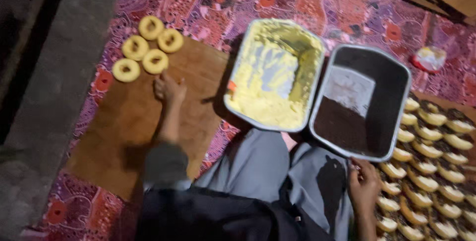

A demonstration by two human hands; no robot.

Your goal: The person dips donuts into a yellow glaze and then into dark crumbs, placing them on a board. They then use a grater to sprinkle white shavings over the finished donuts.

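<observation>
Pale ring doughnuts (147, 47), five, clustered.

You wear grey trousers and a black top; a grey sleeve is pushed up your left forearm, and both your left hand (168, 88) and right hand (364, 184) are bare.

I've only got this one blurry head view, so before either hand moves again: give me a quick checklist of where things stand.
1. Left hand on the wooden board, just below the five ring-shaped doughnuts: ok.
2. Left hand holding anything: cannot tell, blurred.
3. Right hand at the near corner of the dark-filled tray, beside the rows of topped doughnuts: ok.
4. Right hand gripping a doughnut: cannot tell.
5. Yellow-filled tray lying flat next to the dark one: ok.
6. Both trays well stocked: not ok, bare metal shows in the middle of each.
</observation>
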